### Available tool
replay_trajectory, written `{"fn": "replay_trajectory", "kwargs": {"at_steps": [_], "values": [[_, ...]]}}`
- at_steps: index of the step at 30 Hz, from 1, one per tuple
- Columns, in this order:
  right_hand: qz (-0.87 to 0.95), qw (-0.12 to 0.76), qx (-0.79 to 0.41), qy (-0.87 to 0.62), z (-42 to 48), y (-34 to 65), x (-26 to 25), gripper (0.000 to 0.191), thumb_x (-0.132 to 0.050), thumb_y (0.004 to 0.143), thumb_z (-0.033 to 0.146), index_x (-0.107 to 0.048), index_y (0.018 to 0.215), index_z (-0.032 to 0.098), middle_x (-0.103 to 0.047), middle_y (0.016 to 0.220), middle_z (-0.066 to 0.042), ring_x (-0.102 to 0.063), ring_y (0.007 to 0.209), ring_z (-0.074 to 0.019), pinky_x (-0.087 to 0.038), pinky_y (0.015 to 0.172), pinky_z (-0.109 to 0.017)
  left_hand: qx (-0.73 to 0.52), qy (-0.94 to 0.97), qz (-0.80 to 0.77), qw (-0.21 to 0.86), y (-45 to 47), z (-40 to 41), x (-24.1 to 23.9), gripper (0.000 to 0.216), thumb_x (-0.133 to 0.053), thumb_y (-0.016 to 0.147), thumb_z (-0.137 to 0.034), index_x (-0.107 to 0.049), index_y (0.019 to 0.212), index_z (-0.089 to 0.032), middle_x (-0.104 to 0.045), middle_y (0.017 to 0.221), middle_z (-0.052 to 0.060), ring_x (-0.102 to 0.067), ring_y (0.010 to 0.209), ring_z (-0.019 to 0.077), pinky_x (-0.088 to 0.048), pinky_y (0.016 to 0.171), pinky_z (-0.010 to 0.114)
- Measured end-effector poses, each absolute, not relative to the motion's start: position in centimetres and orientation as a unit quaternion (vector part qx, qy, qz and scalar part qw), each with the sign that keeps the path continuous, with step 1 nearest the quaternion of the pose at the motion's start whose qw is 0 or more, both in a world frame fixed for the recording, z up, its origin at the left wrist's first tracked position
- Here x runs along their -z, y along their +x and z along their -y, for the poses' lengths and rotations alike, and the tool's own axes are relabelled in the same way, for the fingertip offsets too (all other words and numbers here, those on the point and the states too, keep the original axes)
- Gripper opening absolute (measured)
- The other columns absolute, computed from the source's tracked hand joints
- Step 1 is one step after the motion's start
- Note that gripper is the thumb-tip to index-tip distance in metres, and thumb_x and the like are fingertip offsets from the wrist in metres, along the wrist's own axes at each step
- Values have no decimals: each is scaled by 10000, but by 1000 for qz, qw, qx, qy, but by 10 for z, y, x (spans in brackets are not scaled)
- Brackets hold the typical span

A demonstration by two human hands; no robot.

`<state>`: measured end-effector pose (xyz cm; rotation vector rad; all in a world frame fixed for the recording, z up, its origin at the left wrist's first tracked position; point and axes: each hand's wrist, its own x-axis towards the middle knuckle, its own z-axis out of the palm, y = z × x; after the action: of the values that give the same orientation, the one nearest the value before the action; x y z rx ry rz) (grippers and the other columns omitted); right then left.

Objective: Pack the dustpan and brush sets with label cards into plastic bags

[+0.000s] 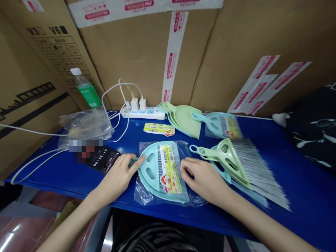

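Note:
A teal brush-and-dustpan set with a yellow label card lies in a clear plastic bag on the blue table. My left hand rests at the bag's left edge, fingers stretched toward the teal handle. My right hand lies on the bag's right edge, fingers curled and pressing the plastic. A pile of green and teal brushes with grey bristles lies just right of my right hand.
Stacked green dustpans, a bagged teal set and a loose label card lie behind. A phone, crumpled plastic bags, a green bottle, a power strip and cardboard boxes surround. Dark fabric sits at right.

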<state>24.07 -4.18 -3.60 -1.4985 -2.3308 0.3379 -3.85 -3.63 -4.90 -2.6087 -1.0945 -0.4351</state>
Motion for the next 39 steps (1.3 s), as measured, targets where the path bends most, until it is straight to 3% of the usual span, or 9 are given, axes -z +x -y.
{"fn": "replay_trajectory", "kwargs": {"at_steps": [6, 11, 17, 21, 26, 31, 34, 37, 39], "values": [[788, 293, -274, -466, 37, 254, 19, 252, -415, 894, 244, -489, 654, 226, -548, 617, 6, -516, 559, -142, -393, 537, -250, 153, -904, 384, 108, -38, 37, 50, 592, -294, 913, 0, -374, 1451, -234, -557, 1098, 101, -550, 988, 205, -517, 834, 333], [779, 275, -324, -461, 35, 257, 24, 319, -410, 923, 296, -697, 1027, 201, -657, 766, -36, -586, 632, -163, -469, 597, -281, 151, -903, 383, 126, -37, 37, 52, 613, -297, 909, 9, -347, 1463, -248, -564, 1095, 91, -559, 988, 204, -523, 824, 326], [815, 176, -181, -521, 42, 244, 39, 557, -527, 814, 175, -552, 1370, 203, -577, 618, 29, -525, 507, -169, -407, 508, -272, 142, -908, 375, 124, -37, 40, 52, 614, -292, 912, 14, -330, 1467, -246, -563, 1099, 100, -552, 1014, 211, -519, 836, 342], [815, 181, -210, -509, 38, 253, 35, 482, -460, 847, 147, -607, 1304, 196, -599, 574, 40, -541, 469, -151, -422, 490, -251, 140, -908, 381, 103, -40, 44, 51, 642, -287, 913, 11, -298, 1489, -272, -558, 1121, 104, -542, 1048, 223, -513, 862, 369], [836, 228, -60, -495, 34, 268, 17, 394, -419, 837, 142, -709, 1101, 183, -736, 809, -66, -675, 661, -189, -521, 613, -296, 143, -911, 375, 98, -48, 49, 50, 621, -289, 935, -16, -270, 1504, -263, -557, 1108, 107, -539, 1053, 230, -511, 888, 384], [858, 234, 42, -456, 18, 264, -12, 392, -393, 903, 172, -638, 1209, 189, -730, 940, -101, -691, 770, -222, -540, 667, -333, 143, -912, 374, 87, -52, 52, 51, 633, -301, 940, -30, -238, 1517, -285, -562, 1133, 108, -543, 1088, 239, -508, 912, 403], [884, 236, 9, -404, -9, 252, -26, 482, -369, 898, 129, -518, 1352, 198, -698, 1052, -103, -678, 877, -218, -543, 727, -343, 149, -912, 372, 89, -51, 52, 52, 643, -292, 932, -14, -244, 1515, -282, -567, 1134, 107, -547, 1086, 237, -513, 910, 412], [892, 225, -56, -389, -47, 234, -30, 604, -397, 863, 86, -368, 1459, 176, -695, 945, -66, -665, 785, -190, -546, 703, -331, 156, -912, 363, 106, -50, 52, 53, 603, -301, 947, -27, -264, 1504, -255, -568, 1111, 106, -552, 1063, 233, -522, 898, 405], [890, 175, -68, -416, -71, 220, -26, 594, -453, 852, 84, -398, 1436, 172, -698, 933, -57, -665, 766, -184, -543, 705, -321, 155, -913, 361, 112, -50, 53, 53, 577, -306, 953, -35, -283, 1493, -239, -567, 1107, 110, -555, 1057, 234, -527, 887, 402]]}}
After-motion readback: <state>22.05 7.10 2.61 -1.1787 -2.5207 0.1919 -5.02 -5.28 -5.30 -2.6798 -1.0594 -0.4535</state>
